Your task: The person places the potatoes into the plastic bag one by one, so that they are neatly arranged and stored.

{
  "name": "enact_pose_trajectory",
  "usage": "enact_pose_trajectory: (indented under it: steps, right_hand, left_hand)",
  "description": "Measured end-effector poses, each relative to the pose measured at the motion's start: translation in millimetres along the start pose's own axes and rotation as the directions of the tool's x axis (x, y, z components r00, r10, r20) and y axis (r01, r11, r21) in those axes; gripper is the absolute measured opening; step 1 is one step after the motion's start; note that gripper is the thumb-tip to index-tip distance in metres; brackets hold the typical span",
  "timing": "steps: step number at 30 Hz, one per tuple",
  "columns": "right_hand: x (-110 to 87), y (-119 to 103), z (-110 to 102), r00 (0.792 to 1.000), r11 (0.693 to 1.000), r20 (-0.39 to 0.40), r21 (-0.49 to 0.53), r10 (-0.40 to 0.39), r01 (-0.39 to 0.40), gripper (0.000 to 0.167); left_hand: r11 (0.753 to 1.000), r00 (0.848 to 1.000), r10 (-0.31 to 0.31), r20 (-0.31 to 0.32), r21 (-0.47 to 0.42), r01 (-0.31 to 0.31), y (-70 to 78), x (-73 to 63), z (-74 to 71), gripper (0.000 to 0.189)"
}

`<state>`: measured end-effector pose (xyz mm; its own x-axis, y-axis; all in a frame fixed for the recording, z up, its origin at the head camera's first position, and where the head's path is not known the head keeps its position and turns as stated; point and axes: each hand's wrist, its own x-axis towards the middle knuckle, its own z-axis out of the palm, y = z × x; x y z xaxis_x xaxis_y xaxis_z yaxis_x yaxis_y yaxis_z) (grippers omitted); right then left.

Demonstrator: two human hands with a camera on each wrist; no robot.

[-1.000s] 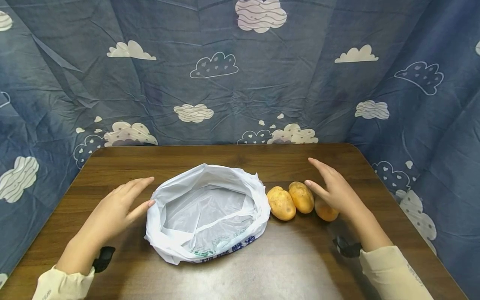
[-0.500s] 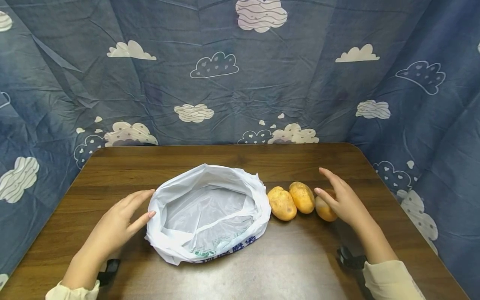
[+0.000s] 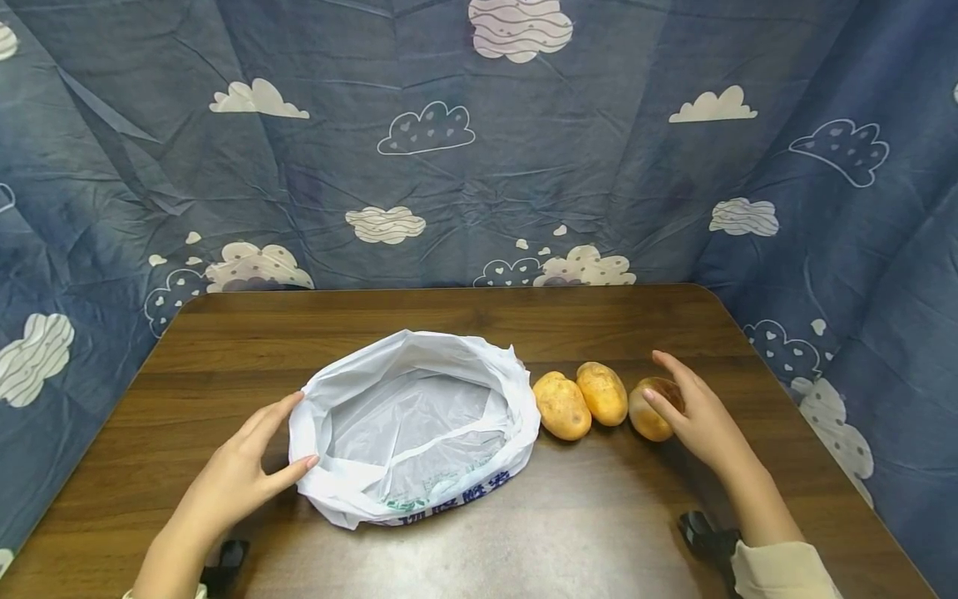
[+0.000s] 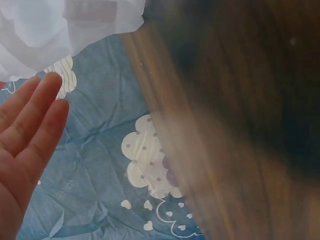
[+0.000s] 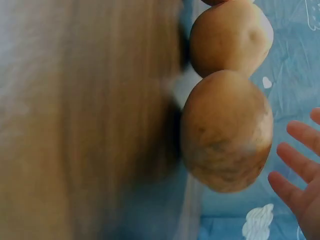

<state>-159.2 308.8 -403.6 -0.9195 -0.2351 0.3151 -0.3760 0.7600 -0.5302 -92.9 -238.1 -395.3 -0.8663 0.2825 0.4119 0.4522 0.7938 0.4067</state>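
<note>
A white plastic bag [image 3: 415, 353] with blue lettering lies wide open on the table; its inside shows. My left hand [image 3: 232, 474] is at the bag's left rim, fingers and thumb spread; whether they touch the plastic is hard to tell. In the left wrist view, straight fingers [image 4: 40, 122] point at the bag's edge [image 4: 85, 30]. Right of the bag lie three yellow-brown potatoes: one against it [image 3: 561, 408], a middle one [image 3: 602, 393] and a right one [image 3: 647, 418]. My right hand [image 3: 703, 424] hovers beside the right potato, spread and holding nothing.
The brown wooden table [image 3: 479, 308] ends at a blue cloud-patterned curtain [image 3: 449, 191] behind and on both sides. Under each wrist hangs a black strap-on device, such as the right one [image 3: 703, 537].
My left hand has come closer to the bag's left rim, its thumb moving down and right. The right hand has moved right and toward me, uncovering more of the right potato.
</note>
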Motion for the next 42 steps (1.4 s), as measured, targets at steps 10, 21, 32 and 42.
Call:
enact_pose_trajectory:
  steps: [10, 21, 32, 42]
  right_hand:
    - [-14.5, 15, 4, 0.998, 0.997, -0.009, 0.047, 0.066, -0.065, 0.06]
    - [-23.9, 24, 11, 0.991, 0.977, -0.005, 0.17, 0.13, -0.128, 0.067]
    - [-24.5, 34, 22, 0.987, 0.951, 0.003, 0.267, 0.159, -0.154, 0.081]
    - [-26.3, 29, 22, 0.981, 0.952, -0.042, 0.253, 0.189, -0.173, 0.078]
  left_hand:
    - [0.999, 0.997, 0.035, -0.067, -0.005, -0.035, 0.0, -3.9, 5.3, 0.077]
    - [0.996, 0.993, 0.066, -0.101, -0.05, -0.071, -0.8, -3.6, 7.7, 0.075]
    - [0.994, 0.991, 0.076, -0.109, -0.069, -0.084, -2.2, -4.4, 10.6, 0.071]
    - [0.996, 0.993, 0.057, -0.102, -0.059, -0.064, -1.8, -6.2, 10.8, 0.073]
